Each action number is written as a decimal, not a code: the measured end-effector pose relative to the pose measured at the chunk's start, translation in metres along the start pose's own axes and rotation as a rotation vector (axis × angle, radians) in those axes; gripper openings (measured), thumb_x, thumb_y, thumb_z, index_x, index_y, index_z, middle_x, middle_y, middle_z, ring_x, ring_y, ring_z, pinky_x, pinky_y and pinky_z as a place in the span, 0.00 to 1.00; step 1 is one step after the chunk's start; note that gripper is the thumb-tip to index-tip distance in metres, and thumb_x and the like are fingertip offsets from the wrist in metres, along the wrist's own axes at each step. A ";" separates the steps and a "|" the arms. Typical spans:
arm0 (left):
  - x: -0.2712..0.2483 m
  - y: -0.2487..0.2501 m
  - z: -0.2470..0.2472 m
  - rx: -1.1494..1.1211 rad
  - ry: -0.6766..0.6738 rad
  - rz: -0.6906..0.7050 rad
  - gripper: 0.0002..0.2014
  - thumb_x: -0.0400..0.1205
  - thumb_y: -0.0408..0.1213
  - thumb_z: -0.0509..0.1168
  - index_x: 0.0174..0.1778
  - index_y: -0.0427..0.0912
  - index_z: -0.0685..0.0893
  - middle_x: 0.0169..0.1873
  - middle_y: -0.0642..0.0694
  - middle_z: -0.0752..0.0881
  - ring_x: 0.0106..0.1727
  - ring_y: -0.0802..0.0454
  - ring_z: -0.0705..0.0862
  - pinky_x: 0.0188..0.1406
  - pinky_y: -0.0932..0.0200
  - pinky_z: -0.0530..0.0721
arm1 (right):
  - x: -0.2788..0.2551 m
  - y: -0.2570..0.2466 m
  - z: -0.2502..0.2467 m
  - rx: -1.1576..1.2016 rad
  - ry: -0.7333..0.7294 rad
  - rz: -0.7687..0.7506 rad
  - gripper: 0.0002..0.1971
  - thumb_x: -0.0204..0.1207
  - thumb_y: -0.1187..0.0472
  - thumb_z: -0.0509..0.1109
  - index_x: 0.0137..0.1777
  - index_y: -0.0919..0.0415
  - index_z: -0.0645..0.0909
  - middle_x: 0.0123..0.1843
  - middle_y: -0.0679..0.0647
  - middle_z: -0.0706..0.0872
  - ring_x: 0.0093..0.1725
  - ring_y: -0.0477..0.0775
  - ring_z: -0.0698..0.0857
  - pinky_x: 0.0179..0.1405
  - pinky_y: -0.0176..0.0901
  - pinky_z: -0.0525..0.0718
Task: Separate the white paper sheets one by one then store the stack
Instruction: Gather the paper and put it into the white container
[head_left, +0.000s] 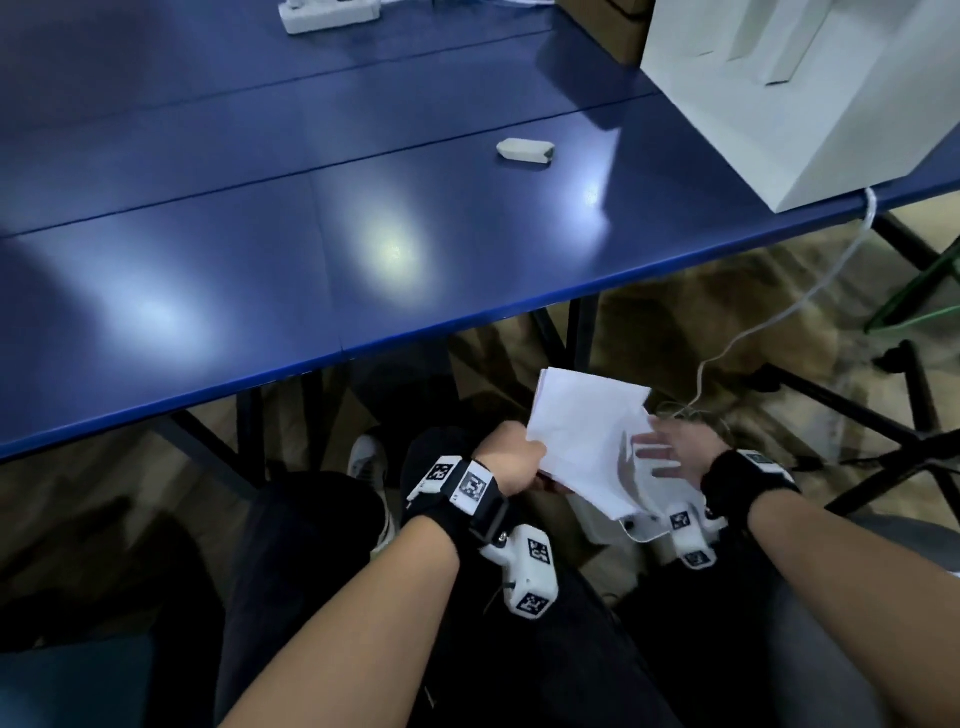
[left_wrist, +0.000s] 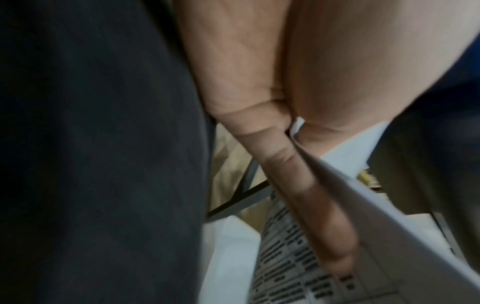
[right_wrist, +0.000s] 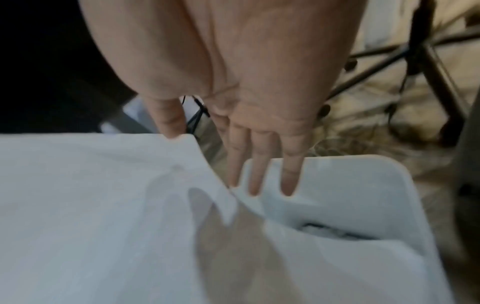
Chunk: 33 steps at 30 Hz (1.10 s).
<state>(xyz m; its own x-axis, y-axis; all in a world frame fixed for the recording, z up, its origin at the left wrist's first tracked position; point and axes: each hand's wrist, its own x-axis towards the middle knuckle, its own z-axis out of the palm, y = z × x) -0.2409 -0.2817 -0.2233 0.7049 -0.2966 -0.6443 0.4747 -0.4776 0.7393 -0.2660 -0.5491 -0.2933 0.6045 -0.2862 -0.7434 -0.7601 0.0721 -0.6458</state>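
A stack of white paper sheets hangs over my lap, below the blue table's front edge. My left hand pinches the stack's left edge between thumb and fingers. From below, printed rows show on the underside of one sheet. My right hand is at the stack's right edge with fingers straight and spread. Its thumb meets the corner of the top sheet, and the other fingers lie over a white piece with a rounded corner beneath.
The blue table carries a small white object, a large white box at the right and a white power strip at the back. A white cable hangs off the edge. Black chair legs stand at right.
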 end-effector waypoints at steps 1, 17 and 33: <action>-0.005 0.000 -0.010 0.096 0.015 0.037 0.16 0.79 0.40 0.63 0.52 0.30 0.86 0.49 0.32 0.90 0.51 0.35 0.90 0.55 0.42 0.88 | -0.005 -0.009 0.000 0.066 -0.005 -0.056 0.17 0.86 0.59 0.62 0.71 0.65 0.76 0.51 0.58 0.92 0.50 0.59 0.88 0.45 0.50 0.81; -0.198 0.063 -0.206 0.159 0.358 0.589 0.10 0.85 0.34 0.67 0.62 0.41 0.84 0.50 0.56 0.90 0.46 0.73 0.87 0.45 0.76 0.81 | -0.200 -0.153 0.060 -0.101 -0.120 -0.824 0.13 0.79 0.63 0.73 0.37 0.74 0.84 0.31 0.68 0.82 0.32 0.54 0.79 0.35 0.44 0.77; -0.074 0.130 -0.415 0.295 1.020 0.065 0.08 0.82 0.42 0.69 0.39 0.45 0.86 0.50 0.39 0.90 0.45 0.42 0.82 0.46 0.59 0.77 | -0.092 -0.378 0.267 -0.468 -0.054 -0.718 0.08 0.75 0.62 0.78 0.43 0.68 0.87 0.30 0.60 0.86 0.20 0.54 0.79 0.25 0.41 0.80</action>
<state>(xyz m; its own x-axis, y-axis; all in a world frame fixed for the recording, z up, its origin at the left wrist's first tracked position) -0.0125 0.0216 0.0015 0.8978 0.4391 -0.0353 0.3699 -0.7080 0.6016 0.0291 -0.2951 -0.0273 0.9783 -0.0645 -0.1968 -0.2016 -0.5139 -0.8338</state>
